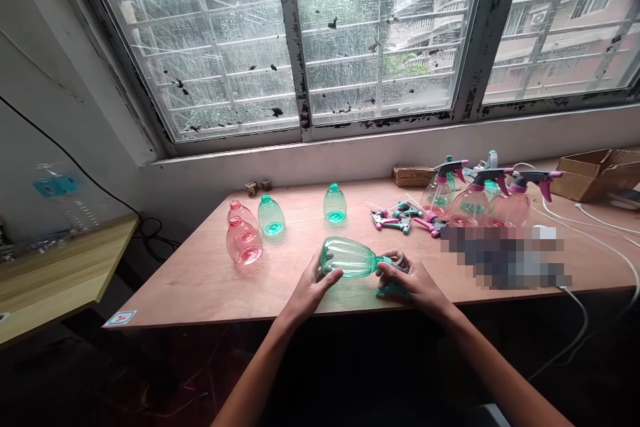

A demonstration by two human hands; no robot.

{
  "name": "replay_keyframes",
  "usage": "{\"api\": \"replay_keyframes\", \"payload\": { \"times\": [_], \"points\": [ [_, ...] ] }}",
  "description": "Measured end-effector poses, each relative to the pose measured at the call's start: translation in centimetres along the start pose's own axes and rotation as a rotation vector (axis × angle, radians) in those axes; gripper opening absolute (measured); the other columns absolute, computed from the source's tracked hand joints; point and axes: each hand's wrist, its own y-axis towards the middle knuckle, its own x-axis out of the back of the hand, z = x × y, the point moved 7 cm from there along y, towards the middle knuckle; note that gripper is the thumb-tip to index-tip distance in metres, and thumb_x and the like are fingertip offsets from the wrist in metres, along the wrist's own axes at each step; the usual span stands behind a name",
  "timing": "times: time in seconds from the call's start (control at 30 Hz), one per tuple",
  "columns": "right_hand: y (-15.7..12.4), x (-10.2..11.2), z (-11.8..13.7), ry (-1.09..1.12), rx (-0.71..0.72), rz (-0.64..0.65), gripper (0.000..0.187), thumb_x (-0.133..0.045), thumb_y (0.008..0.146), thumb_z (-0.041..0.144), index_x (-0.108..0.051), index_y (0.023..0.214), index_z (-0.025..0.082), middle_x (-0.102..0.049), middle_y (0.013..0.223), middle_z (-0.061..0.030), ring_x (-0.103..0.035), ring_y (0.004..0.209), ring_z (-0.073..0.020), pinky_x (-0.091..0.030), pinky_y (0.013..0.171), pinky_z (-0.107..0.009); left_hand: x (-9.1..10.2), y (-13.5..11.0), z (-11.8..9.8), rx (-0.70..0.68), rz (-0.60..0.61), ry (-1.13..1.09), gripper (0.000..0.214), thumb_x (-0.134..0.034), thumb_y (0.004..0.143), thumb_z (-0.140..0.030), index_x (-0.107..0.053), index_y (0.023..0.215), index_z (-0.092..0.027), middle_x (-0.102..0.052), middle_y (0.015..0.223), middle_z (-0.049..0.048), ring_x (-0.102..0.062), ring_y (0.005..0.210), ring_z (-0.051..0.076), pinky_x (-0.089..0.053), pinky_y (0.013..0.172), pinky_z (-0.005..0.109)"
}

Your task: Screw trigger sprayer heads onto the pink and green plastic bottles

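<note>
Our left hand [317, 282] grips the bottom of one green bottle [350, 258], tipped sideways near the counter's [185, 287] front edge. Our right hand [414, 279] pinches a spray top [384, 260] at its neck; this one looks half done. Three pink bottles with tops [469, 207] toward the back edge's right look done. Green ones [451, 183] behind are too hidden to count. Two bare pink bottles [244, 242] and two bare green bottles [335, 206] seem left. Loose tops [404, 219] overlap, so we can't count them.
</note>
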Motion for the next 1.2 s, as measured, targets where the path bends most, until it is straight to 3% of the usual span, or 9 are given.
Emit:
{"api": "replay_keyframes", "payload": {
  "times": [0.07, 0.13, 0.33, 0.4, 0.57, 0.83, 0.93, 1.07, 1.2],
  "points": [
    [0.1, 0.1, -0.1, 0.006, -0.008, -0.010, 0.048, -0.082, 0.070, 0.053, -0.059, 0.095, 0.020, -0.069, 0.076, -0.0015, -0.070, 0.066, -0.0222, -0.063, 0.062, -0.039, 0.0, 0.0, 0.1, -0.024, 0.007, 0.099, 0.065, -0.064, 0.089, -0.043, -0.043, 0.146, -0.021, -0.046, 0.151, 0.0127, -0.040, 0.141, 0.033, -0.028, 0.119, 0.050],
    [0.1, 0.3, -0.3, 0.016, -0.020, -0.027, 0.049, -0.082, 0.069, 0.054, -0.059, 0.096, 0.020, -0.069, 0.076, -0.0015, -0.071, 0.068, -0.0235, -0.064, 0.063, -0.041, 0.0, -0.1, 0.4, -0.059, 0.013, 0.155, 0.075, -0.066, 0.088, -0.042, -0.031, 0.152, -0.025, -0.035, 0.158, 0.0110, -0.031, 0.146, 0.032, -0.022, 0.121, 0.050],
    [0.2, 0.5, -0.7, 0.032, -0.014, -0.025, 0.046, -0.082, 0.072, 0.050, -0.058, 0.098, 0.020, -0.069, 0.077, -0.0014, -0.070, 0.070, -0.0232, -0.064, 0.064, -0.042, -0.1, -0.3, 1.4, -0.070, 0.041, 0.063, 0.095, -0.068, 0.087, -0.038, -0.005, 0.157, -0.032, -0.018, 0.165, 0.0094, -0.022, 0.150, 0.029, -0.022, 0.121, 0.049],
    [0.1, 0.3, -0.6, 0.026, -0.004, -0.011, 0.045, -0.082, 0.072, 0.050, -0.059, 0.097, 0.020, -0.069, 0.077, -0.0011, -0.070, 0.069, -0.0225, -0.064, 0.065, -0.042, 0.0, -0.2, 1.3, -0.035, 0.015, 0.052, 0.098, -0.071, 0.084, -0.041, -0.007, 0.157, -0.028, -0.024, 0.163, 0.0133, -0.026, 0.149, 0.031, -0.023, 0.121, 0.051],
    [0.1, 0.3, -0.4, 0.009, -0.001, -0.009, 0.048, -0.083, 0.070, 0.053, -0.060, 0.096, 0.020, -0.069, 0.074, -0.0012, -0.071, 0.068, -0.0239, -0.063, 0.065, -0.042, 0.2, 0.1, 0.7, -0.029, -0.024, 0.128, 0.073, -0.065, 0.088, -0.047, -0.036, 0.150, -0.021, -0.045, 0.151, 0.0151, -0.036, 0.144, 0.031, -0.025, 0.120, 0.050],
    [0.4, 0.9, -0.3, -0.026, 0.051, -0.046, 0.045, -0.079, 0.074, 0.054, -0.058, 0.097, 0.020, -0.070, 0.072, -0.0013, -0.071, 0.066, -0.0233, -0.061, 0.063, -0.038, -0.3, -0.2, 0.9, -0.061, 0.034, 0.172, 0.095, -0.071, 0.084, -0.040, -0.011, 0.157, -0.029, -0.031, 0.160, 0.0128, -0.028, 0.148, 0.031, -0.020, 0.121, 0.052],
    [0.3, 0.3, -0.2, -0.036, 0.074, 0.016, 0.042, -0.079, 0.076, 0.050, -0.059, 0.097, 0.020, -0.069, 0.074, -0.0007, -0.070, 0.066, -0.0222, -0.061, 0.065, -0.039, -0.4, -0.4, -0.1, -0.048, 0.028, 0.179, 0.091, -0.067, 0.087, -0.045, -0.012, 0.157, -0.025, -0.031, 0.160, 0.0141, -0.029, 0.147, 0.033, -0.020, 0.121, 0.052],
    [0.3, 0.4, -0.5, -0.022, 0.047, 0.012, 0.043, -0.079, 0.076, 0.050, -0.058, 0.100, 0.021, -0.069, 0.073, -0.0011, -0.070, 0.068, -0.0230, -0.062, 0.063, -0.039, -0.6, -0.3, -0.8, -0.096, 0.035, 0.169, 0.071, -0.057, 0.093, -0.045, -0.028, 0.153, -0.021, -0.040, 0.155, 0.0139, -0.036, 0.143, 0.033, -0.024, 0.120, 0.049],
    [0.3, 0.9, -0.3, -0.044, 0.058, -0.036, 0.041, -0.075, 0.081, 0.050, -0.056, 0.102, 0.020, -0.071, 0.071, -0.0031, -0.070, 0.067, -0.0225, -0.060, 0.063, -0.036, -0.5, -0.3, 0.1, -0.108, 0.035, 0.266, 0.080, -0.065, 0.088, -0.042, -0.024, 0.154, -0.022, -0.024, 0.162, 0.0121, -0.017, 0.151, 0.032, -0.011, 0.124, 0.047]
  ]
}}
